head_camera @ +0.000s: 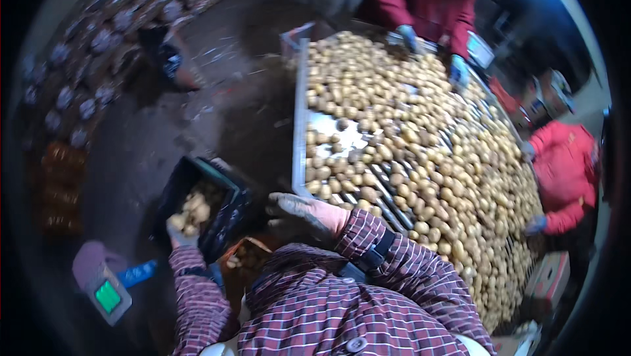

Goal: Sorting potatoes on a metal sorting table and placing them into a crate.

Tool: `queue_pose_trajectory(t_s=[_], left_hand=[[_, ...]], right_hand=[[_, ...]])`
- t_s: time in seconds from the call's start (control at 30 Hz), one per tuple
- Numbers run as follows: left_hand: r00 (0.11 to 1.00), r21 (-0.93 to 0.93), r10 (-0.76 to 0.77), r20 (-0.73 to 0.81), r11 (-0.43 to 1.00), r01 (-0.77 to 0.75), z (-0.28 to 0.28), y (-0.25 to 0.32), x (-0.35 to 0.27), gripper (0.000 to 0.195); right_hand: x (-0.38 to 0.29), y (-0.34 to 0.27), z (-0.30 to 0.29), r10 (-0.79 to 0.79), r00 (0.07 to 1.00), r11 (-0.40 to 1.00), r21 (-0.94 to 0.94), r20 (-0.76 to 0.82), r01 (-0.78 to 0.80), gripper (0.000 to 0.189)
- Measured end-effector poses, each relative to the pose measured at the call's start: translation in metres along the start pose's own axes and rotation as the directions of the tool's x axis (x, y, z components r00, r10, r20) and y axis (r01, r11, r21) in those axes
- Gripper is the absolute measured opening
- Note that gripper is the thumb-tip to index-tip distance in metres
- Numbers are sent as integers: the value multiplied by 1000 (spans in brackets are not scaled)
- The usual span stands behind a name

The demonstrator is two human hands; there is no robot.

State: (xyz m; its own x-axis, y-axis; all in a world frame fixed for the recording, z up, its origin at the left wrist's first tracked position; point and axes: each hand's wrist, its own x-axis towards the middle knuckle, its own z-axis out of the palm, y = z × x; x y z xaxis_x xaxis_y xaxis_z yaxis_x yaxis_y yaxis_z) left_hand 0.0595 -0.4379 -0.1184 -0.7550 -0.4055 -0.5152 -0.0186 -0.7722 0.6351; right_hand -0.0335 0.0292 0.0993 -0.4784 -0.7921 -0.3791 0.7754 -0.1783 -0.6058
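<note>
My left hand (182, 238), in a glove, is at the near left side of a dark lined bin (229, 215), with several potatoes (194, 210) on or against its fingers; motion blur hides how it grips them. My right hand (303, 213), in a pink and grey glove, hangs with fingers apart between the bin and the near left corner of a metal-edged sorting table (298, 149); it holds nothing. Potatoes (451, 178) cover most of the table, with rollers showing through in places. Below the bin, an open bag (251, 252) has potatoes inside.
Across the table, a co-worker in dark red (419, 1) has gloved hands on the potatoes. Another co-worker in red (564, 173) stands right. A scale display (108, 297) is at lower left. Filled net sacks (103, 40) lie at upper left; a cardboard box (547, 277) is at lower right.
</note>
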Motion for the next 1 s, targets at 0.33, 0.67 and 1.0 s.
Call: queue_pose_trajectory(t_s=[0.33, 0.67, 1.0], left_hand=[[903, 677, 403, 150, 623, -391, 184, -73, 47, 45], [130, 192, -382, 915, 128, -973, 429, -314, -134, 61], [-32, -105, -611, 791, -84, -991, 411, -327, -163, 70]], right_hand=[[-197, 91, -110, -585, 347, 668, -678, -733, -305, 37], [-240, 48, -202, -761, -5, 451, -524, -648, -723, 61], [-207, 49, -187, -647, 523, 93, -738, -555, -668, 64]])
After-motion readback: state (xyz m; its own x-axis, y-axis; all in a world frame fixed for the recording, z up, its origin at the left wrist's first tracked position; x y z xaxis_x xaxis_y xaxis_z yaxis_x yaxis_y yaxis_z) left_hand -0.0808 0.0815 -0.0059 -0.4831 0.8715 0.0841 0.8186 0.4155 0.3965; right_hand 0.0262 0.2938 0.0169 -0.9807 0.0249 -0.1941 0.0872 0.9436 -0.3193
